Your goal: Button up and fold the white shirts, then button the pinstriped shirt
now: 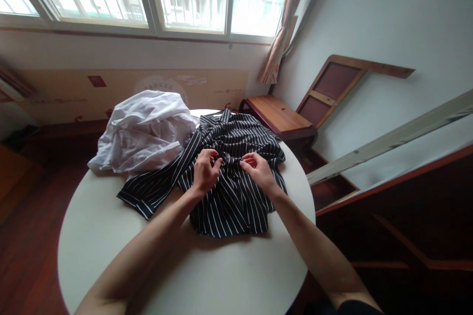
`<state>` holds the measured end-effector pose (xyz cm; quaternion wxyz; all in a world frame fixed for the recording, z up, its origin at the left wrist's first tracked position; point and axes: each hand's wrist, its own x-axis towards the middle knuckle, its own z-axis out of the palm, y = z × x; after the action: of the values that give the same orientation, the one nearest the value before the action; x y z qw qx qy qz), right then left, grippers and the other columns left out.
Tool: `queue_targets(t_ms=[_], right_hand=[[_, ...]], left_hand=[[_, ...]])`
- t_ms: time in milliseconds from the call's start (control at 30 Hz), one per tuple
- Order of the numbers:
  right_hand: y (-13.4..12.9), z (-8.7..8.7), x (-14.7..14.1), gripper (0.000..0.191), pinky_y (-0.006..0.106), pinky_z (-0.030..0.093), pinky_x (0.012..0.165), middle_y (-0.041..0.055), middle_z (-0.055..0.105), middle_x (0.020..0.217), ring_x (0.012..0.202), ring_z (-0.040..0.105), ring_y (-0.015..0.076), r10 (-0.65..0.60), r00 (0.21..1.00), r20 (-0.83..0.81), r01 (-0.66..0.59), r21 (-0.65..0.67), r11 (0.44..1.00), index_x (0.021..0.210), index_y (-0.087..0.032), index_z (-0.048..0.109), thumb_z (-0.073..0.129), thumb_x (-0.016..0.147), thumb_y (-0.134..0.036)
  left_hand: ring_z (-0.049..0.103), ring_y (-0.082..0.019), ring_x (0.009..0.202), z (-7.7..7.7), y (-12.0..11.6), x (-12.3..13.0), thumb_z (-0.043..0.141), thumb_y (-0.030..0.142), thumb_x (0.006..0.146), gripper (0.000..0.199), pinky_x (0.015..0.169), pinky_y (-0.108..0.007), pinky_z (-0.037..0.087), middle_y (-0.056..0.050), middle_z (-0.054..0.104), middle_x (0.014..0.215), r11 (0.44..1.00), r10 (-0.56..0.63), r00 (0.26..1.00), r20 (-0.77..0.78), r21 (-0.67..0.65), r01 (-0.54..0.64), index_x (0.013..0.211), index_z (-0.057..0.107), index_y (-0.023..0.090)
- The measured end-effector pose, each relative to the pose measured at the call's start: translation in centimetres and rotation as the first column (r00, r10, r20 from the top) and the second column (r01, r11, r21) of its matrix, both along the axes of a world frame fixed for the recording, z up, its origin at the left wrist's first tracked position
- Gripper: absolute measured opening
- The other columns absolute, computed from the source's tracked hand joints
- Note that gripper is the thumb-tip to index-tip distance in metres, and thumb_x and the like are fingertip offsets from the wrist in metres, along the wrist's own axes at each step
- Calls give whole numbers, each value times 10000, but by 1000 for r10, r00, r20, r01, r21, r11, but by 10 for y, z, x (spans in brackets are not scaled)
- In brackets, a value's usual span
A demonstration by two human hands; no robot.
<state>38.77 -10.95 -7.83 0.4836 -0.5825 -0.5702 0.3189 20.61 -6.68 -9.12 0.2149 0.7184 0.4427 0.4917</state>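
Note:
A black shirt with white stripes [232, 206] lies spread on a round white table [177, 275], its near hem toward me and one sleeve stretched out to the left. Over its middle, my left hand [206, 171] has curled fingers and a bent thumb at the cloth. My right hand [257, 171] pinches the fabric a short way to the right. Between both hands the cloth is bunched into small folds. Fingertips partly hide exactly what is gripped. A crumpled white garment [144, 133] is heaped at the table's back left, against the striped sleeve.
Behind the table stand a printed board [59, 91] and a windowed wall. A wooden chair [283, 113] is at the back right, near a gathered curtain [275, 54]. A pale slanted rail [391, 135] and dark wooden furniture [417, 226] border the right side.

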Motion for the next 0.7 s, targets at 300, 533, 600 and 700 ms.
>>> queue_targets(t_ms=[300, 533, 600, 700], right_hand=[[-106, -10, 26, 652, 536, 265, 1056, 113, 480, 1293, 1250, 372, 321, 434, 545, 717, -538, -98, 837, 1173, -222, 537, 756, 621, -491], [-95, -16, 23, 162, 276, 471, 590, 21, 593, 728, 598, 567, 147, -163, 870, 466, 65, 221, 973, 936, -188, 514, 374, 934, -270], [-87, 4, 26, 188, 272, 463, 582, 28, 598, 752, 610, 571, 154, -266, 864, 427, 143, 299, 944, 963, -186, 502, 414, 920, -346], [-77, 48, 34, 240, 282, 473, 658, 40, 619, 833, 732, 596, 179, -204, 840, 502, 20, 348, 937, 927, -194, 537, 564, 834, -414]], left_hand=[[534, -239, 918, 1, -93, -80, 604, 572, 724, 520, 788, -373, 430, -99, 603, 1068, 776, -456, 557, -694, -4, 631, 1071, 559, 187], [435, -85, 459, -2, -66, -92, 377, 218, 903, 139, 477, -198, 348, 45, 503, 558, 990, -4, 963, -269, 133, 41, 874, 505, 173], [424, -86, 431, 23, -50, -93, 392, 265, 896, 141, 443, -195, 318, 60, 490, 534, 983, 173, 977, -121, 80, -164, 914, 498, 174], [526, -110, 540, 74, -31, -97, 493, 322, 846, 164, 505, -219, 371, 20, 580, 629, 965, 259, 960, -101, 59, -254, 889, 541, 172]])
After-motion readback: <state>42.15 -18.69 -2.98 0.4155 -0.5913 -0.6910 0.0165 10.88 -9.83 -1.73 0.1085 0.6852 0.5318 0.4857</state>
